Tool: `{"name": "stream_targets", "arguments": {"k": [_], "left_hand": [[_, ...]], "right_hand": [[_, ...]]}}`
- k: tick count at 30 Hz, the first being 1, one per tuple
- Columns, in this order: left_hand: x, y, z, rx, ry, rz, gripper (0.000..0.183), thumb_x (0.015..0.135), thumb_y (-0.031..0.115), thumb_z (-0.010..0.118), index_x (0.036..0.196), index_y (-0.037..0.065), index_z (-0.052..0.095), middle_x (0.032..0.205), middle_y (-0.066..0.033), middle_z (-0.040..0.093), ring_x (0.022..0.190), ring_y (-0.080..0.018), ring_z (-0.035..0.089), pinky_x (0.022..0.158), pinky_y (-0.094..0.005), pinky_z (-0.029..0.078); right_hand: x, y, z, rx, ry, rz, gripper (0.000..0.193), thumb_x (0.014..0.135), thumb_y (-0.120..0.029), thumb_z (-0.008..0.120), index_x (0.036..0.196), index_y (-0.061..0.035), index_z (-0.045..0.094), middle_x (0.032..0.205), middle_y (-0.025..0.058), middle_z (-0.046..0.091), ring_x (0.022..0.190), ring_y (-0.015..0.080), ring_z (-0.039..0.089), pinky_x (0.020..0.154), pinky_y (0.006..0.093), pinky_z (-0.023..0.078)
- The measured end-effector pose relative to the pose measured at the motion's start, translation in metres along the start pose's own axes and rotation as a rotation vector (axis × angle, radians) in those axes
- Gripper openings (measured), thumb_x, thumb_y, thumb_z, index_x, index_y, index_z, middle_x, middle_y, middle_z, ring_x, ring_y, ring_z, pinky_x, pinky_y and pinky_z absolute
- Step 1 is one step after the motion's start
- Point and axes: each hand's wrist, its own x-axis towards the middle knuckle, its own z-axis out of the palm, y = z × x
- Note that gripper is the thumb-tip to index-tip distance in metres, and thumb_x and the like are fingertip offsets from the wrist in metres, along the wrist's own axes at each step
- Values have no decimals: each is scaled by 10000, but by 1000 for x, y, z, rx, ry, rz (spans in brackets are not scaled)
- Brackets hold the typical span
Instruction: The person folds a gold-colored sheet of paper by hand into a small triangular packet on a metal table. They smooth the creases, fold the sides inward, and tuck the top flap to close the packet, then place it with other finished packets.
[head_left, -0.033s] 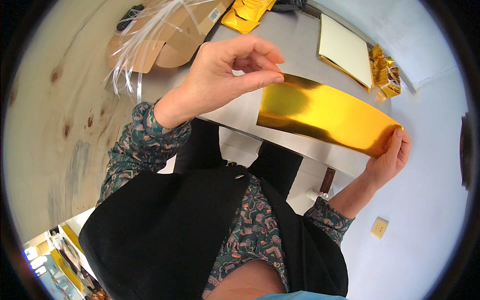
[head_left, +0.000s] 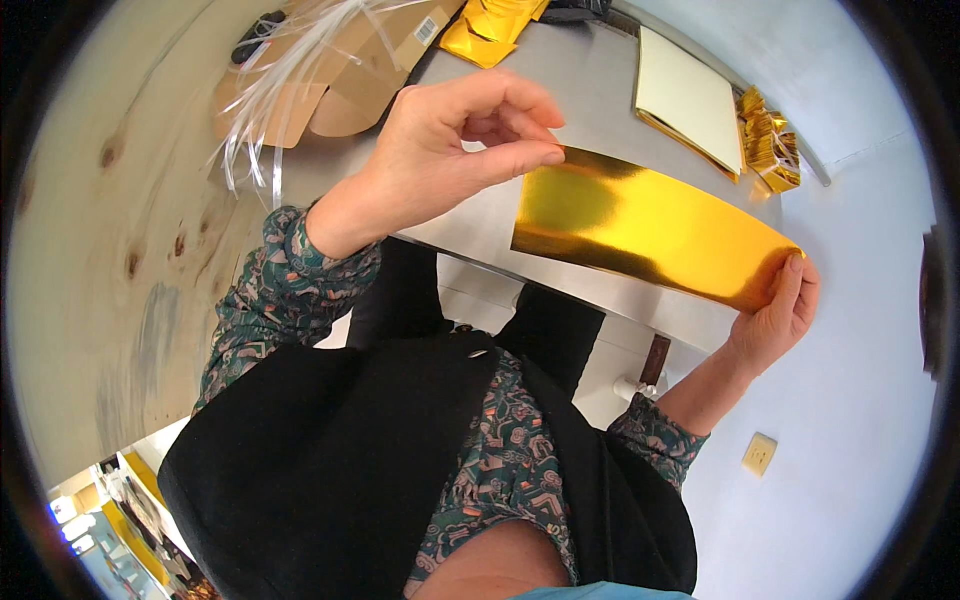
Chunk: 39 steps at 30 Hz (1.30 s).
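Note:
A rectangular sheet of shiny gold foil (head_left: 640, 225) is stretched between my hands above the front edge of the grey table. My left hand (head_left: 455, 150) pinches its upper left corner between thumb and forefinger, the other fingers curled. At the opposite end, my right hand (head_left: 782, 310) grips the sheet with the thumb in front; most of its fingers are hidden behind the foil and hand. The sheet bows slightly and slants down toward the right.
Left of the grey table (head_left: 580, 75), a cardboard box (head_left: 365, 70) carries loose white ribbon strands (head_left: 300, 70). Folded gold pieces (head_left: 490, 30) lie at the back. A white-topped stack of sheets (head_left: 690, 95) and a fringed gold bundle (head_left: 770, 145) sit by the wall.

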Motion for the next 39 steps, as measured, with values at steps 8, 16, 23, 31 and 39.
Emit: {"name": "stream_targets", "arguments": {"k": [8, 16, 23, 31, 39], "left_hand": [[8, -40, 6, -93, -53, -275, 131, 944, 45, 720, 1053, 29, 650, 889, -2, 691, 800, -55, 655, 725, -206, 531], [28, -97, 34, 508, -220, -439, 218, 850, 143, 674, 1046, 52, 647, 880, -104, 746, 800, -249, 713, 714, -373, 554], [29, -93, 64, 935, -330, -180, 320, 848, 153, 681, 1162, 125, 626, 1008, -111, 711, 892, -316, 701, 723, -444, 557], [30, -97, 72, 1130, -540, 280, 604, 891, 89, 691, 1454, 271, 569, 1461, -130, 517, 1349, -305, 512, 1018, -415, 516], [61, -98, 80, 866, -723, 377, 426, 873, 86, 744, 1293, 143, 696, 1388, -130, 569, 1303, -310, 525, 1070, -388, 486]], "right_hand": [[10, 27, -2, -160, -101, 183, 133, 1008, -144, 671, 1005, -15, 703, 850, -19, 656, 784, 57, 568, 725, 201, 454], [37, 102, 4, -473, -450, 576, 167, 976, -165, 675, 900, -18, 698, 739, -12, 649, 604, 67, 553, 528, 248, 410], [47, 109, 4, -624, -559, 600, 187, 972, -176, 670, 877, -16, 681, 682, 12, 655, 567, 77, 571, 526, 261, 439], [42, 106, 10, -814, -575, 479, 161, 972, -176, 656, 896, -34, 672, 723, 36, 713, 600, 107, 632, 595, 277, 500], [48, 113, 5, -894, -629, 423, 151, 929, -183, 673, 906, -34, 674, 778, 102, 752, 693, 213, 713, 691, 335, 550]]}}
